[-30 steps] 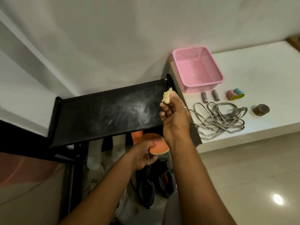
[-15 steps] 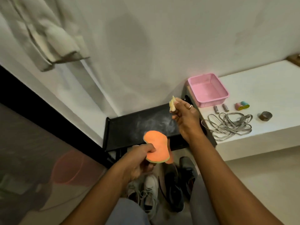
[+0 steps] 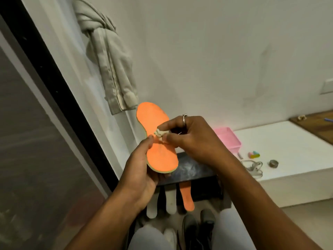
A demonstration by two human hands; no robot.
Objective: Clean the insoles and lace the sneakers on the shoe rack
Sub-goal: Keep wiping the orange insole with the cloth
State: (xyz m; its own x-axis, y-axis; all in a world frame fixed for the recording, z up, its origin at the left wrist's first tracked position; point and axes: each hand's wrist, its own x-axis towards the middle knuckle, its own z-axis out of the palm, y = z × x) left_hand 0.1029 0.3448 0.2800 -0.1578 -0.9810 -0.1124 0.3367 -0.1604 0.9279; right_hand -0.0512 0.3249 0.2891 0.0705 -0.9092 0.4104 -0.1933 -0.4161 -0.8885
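White wall [image 3: 216, 51] fills most of the shot. A grey jacket [image 3: 111, 65] hangs upper left, beside a dark door panel [image 3: 36, 141].

So, the orange insole [image 3: 158, 154] is held up in the air over the rack [image 3: 191, 168], orange face toward the camera, one end pointing up and left. The left hand [image 3: 142, 174] grips its lower end, thumb on the orange face and fingers curled underneath. The right hand [image 3: 194, 139] pinches a small pale wad [image 3: 160, 135] between thumb and fingertips, and the wad is pressed right onto the narrow middle of the insole. There's a ring [image 3: 184, 120] on one finger of that hand.

The rack's black top shelf looks dusty and is mostly hidden behind the hands. Under it a second insole [image 3: 187, 197], also orange, pokes down next to two white insoles [image 3: 170, 201], all side by side. Lower still are dark sneakers [image 3: 198, 228], with a white shoe [image 3: 169, 235] just left of them. Both are half hidden by the person's knees, so I can't tell what they sit on.

Off to the right is a white ledge [image 3: 297, 145]. A pink basket [image 3: 228, 141] sits at its rack end. Grey laces [image 3: 254, 166] lie heaped near the front edge, with a tape roll [image 3: 273, 163] just beside them.
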